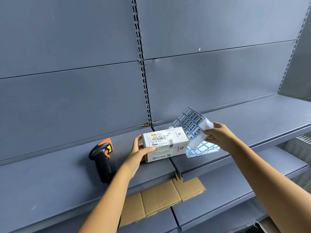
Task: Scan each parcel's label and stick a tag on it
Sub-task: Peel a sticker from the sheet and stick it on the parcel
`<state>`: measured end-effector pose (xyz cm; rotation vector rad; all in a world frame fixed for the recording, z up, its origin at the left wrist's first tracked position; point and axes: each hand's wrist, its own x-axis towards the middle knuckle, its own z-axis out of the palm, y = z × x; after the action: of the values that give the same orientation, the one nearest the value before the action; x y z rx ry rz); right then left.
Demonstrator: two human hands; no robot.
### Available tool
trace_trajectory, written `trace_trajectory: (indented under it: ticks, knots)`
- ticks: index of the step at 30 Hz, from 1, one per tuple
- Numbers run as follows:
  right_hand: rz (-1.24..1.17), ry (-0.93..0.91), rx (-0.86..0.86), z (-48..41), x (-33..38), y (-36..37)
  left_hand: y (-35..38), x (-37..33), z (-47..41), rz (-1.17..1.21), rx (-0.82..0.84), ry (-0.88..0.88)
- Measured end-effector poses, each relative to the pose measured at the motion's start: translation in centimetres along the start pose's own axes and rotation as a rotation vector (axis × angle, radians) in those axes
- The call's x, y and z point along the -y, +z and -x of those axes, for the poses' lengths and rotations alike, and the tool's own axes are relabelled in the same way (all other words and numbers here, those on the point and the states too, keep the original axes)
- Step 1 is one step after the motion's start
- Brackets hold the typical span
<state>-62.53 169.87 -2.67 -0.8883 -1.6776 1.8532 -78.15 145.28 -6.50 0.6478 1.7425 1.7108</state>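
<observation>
Head view showed a scanner [102, 158] on the shelf [50, 182] beside the parcel [165, 143], clamped in the grip of the left hand [139, 151], the right hand [218, 136] pinching a tag sheet [191, 125].

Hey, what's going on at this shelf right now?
A person is handling one parcel. Their left hand grips a white parcel on the grey shelf. Their right hand pinches a sheet of blue-edged tags beside it, above more sheets. The scanner lies to the left, no hand on it.
</observation>
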Motion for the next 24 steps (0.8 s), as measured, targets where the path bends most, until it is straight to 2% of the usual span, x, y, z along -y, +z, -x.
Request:
trace_trajectory:
  ticks: [7,9,11,13,16,19,24]
  knots:
    - [-0.305,-0.190,-0.006,1.3,2.2,2.0,-1.3,-2.2,0.4,-0.231,0.094,-0.136]
    - [-0.346,-0.212,0.014,1.5,2.4,2.6,-0.9,-3.3,0.5,-0.350,0.017,-0.111]
    - [-0.371,-0.243,0.036,1.7,2.5,3.0,-0.3,-4.1,-0.1,-0.563,-0.170,0.046]
    - [-0.384,-0.265,0.074,1.8,2.7,3.5,1.0,-5.2,-0.5,-0.668,-0.291,0.305]
    - [-0.378,-0.282,0.146,2.1,2.6,3.9,4.3,-7.3,-0.6,-0.730,-0.288,0.599]
    - [-0.387,-0.294,0.242,2.5,1.9,4.3,7.6,-8.8,-0.4,-0.797,-0.282,0.733]
    - [-0.365,-0.315,0.302,3.3,1.0,4.9,9.2,-8.4,-0.8,-0.814,-0.294,0.773]
